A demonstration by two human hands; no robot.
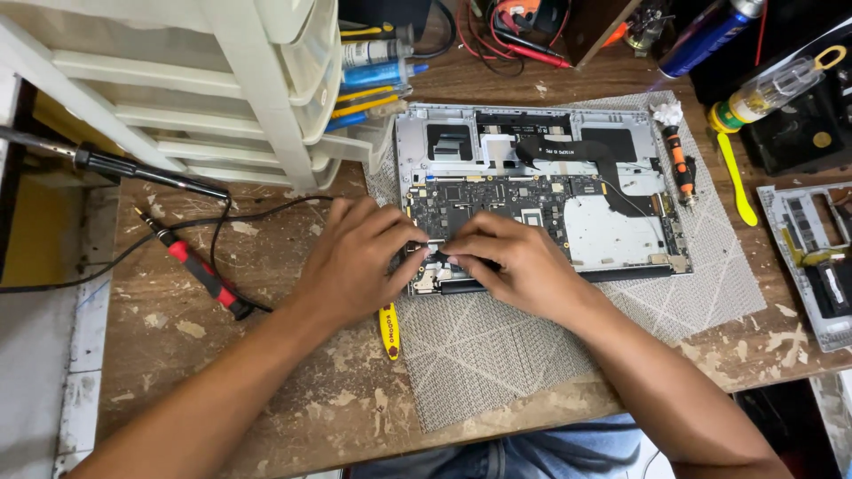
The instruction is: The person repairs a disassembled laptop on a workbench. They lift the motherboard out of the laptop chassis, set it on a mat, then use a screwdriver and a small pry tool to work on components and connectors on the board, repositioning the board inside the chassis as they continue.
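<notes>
1. Silver opened laptop [612,235] lies on the grey mat [497,355]; its circuit board [497,200] looks thin and fragile.
2. At the board's near edge, left hand [355,262] and right hand [515,262] pinch a small, delicate black part [437,255] with curled fingertips.
3. Best gripped lightly, by its edges.

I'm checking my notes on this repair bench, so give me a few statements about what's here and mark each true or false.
1. Both hands rest on the opened laptop. True.
2. The laptop lies on bare wood. False: it lies on a grey woven mat.
3. A red-handled probe lies left of the left hand. True.
4. The right hand holds the orange screwdriver. False: it lies apart, by the laptop's right edge.
</notes>
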